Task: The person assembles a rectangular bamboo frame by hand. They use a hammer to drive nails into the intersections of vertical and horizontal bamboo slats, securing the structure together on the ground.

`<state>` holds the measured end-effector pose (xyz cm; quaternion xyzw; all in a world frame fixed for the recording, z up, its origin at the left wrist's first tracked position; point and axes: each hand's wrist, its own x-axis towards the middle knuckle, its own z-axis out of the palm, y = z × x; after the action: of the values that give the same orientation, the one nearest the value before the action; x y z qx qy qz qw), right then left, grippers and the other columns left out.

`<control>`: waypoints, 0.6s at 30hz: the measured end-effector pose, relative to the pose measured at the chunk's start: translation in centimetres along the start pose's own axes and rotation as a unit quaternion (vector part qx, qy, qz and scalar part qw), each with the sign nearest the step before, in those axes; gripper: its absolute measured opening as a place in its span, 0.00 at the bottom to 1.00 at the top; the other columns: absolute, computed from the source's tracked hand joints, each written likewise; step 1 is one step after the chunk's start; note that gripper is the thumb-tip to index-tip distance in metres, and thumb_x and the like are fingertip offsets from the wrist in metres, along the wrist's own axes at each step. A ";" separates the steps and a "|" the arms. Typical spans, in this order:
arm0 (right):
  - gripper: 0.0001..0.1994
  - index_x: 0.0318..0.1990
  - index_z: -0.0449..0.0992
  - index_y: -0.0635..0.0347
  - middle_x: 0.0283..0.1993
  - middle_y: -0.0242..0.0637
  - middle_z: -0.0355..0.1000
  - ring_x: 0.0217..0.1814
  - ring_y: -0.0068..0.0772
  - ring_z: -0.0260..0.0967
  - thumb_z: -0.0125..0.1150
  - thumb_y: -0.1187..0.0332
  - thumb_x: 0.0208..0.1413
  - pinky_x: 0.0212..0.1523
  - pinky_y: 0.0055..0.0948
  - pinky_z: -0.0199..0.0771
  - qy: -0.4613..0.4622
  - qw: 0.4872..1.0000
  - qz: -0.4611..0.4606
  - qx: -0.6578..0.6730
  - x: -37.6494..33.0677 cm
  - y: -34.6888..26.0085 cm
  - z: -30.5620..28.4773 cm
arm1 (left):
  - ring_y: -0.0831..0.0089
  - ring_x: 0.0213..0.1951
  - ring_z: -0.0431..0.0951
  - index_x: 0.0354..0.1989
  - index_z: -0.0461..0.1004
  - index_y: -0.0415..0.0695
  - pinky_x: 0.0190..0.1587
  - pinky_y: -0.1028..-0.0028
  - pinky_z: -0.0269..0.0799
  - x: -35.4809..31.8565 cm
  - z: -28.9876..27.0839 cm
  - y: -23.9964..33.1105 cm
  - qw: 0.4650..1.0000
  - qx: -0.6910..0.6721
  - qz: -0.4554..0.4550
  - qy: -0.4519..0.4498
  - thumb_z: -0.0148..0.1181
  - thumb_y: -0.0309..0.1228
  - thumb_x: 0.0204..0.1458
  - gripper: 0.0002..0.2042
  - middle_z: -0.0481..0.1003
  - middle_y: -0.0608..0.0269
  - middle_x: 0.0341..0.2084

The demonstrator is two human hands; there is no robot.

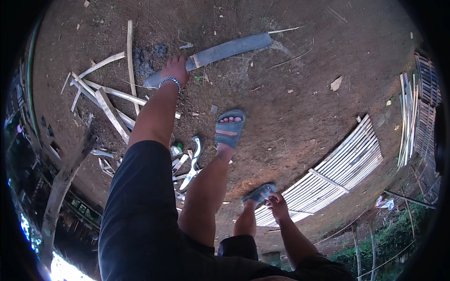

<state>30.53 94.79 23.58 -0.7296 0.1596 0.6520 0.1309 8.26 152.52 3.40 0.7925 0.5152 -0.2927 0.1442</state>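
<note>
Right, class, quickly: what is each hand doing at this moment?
Left hand: closed on the long grey bamboo piece lying on the dirt.
Right hand: at the right sandal; grip cannot be told.

The long bamboo half-pipe (pixel 220 52) lies on the dirt ground (pixel 290 107) at twelve o'clock, with the left hand (pixel 175 70) on its near end and the scattered bamboo strips (pixel 105 100) beside it toward ten o'clock. Nearer the person, the left foot in a sandal (pixel 229 129) stands at the centre, the knife (pixel 192 163) and small offcuts (pixel 179 165) lying just to its left. The right hand (pixel 277 205) touches the right sandal (pixel 259 193) at six o'clock, the woven slat panel (pixel 337 173) spreads toward four o'clock, and a slat stack (pixel 419 105) lies at three o'clock.
</note>
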 end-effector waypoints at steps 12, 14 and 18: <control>0.19 0.60 0.72 0.61 0.40 0.34 0.78 0.37 0.25 0.75 0.61 0.62 0.67 0.39 0.29 0.78 -0.014 0.999 0.039 0.005 -2.0 4.5 0.4 | 0.55 0.61 0.73 0.58 0.71 0.47 0.64 0.53 0.66 -7.5 2.9 2.7 0.992 0.005 0.050 0.119 0.66 0.29 0.47 0.26 0.74 0.57 0.57; 0.19 0.59 0.72 0.61 0.40 0.34 0.78 0.37 0.26 0.75 0.62 0.62 0.66 0.38 0.29 0.78 0.003 0.999 0.023 0.028 -2.5 7.7 -1.1 | 0.55 0.61 0.73 0.58 0.70 0.48 0.65 0.53 0.65 -10.3 2.8 3.5 0.991 -0.008 0.058 0.120 0.66 0.29 0.47 0.26 0.73 0.57 0.57; 0.19 0.57 0.74 0.61 0.39 0.39 0.79 0.37 0.30 0.78 0.63 0.60 0.63 0.36 0.31 0.77 0.040 0.997 -0.039 -0.047 -3.3 14.5 -3.2 | 0.49 0.52 0.79 0.61 0.69 0.50 0.56 0.53 0.73 -18.2 -0.2 8.5 0.995 -0.065 0.053 0.048 0.66 0.35 0.54 0.25 0.79 0.52 0.49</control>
<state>27.31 80.48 27.51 -0.7661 0.1052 0.6235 0.1151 10.52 135.63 14.08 0.8206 0.4968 -0.2123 0.1862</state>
